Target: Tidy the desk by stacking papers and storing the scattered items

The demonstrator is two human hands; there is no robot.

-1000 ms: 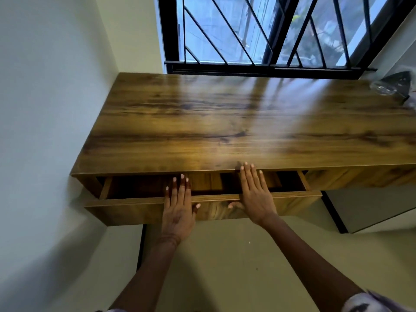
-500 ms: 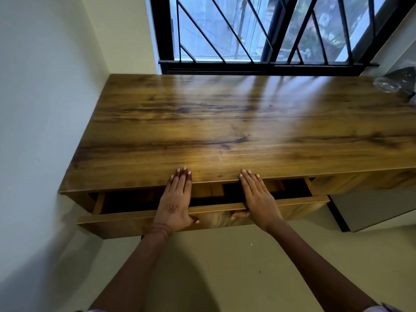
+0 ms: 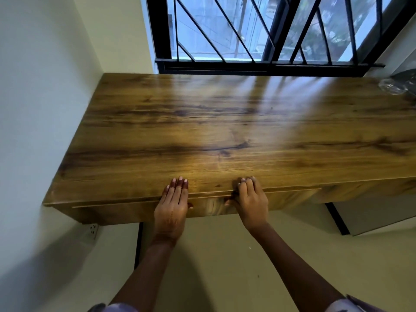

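The wooden desk fills the middle of the view, and I see no papers or small items on its top. Its drawer sits pushed in, the front flush under the desk's near edge. My left hand lies flat against the drawer front, fingers stretched over the desk edge. My right hand presses on the drawer front a little to the right, fingers bent over the edge. Neither hand holds anything. The drawer's contents are hidden.
A barred window stands behind the desk. A white wall runs along the left side. A clear plastic-wrapped object sits at the desk's far right. A wall socket shows below the desk's left end.
The drawer was open with both hands on its front; it has slid in until shut. My hands moved forward with it, and my head leaned closer over the desk.
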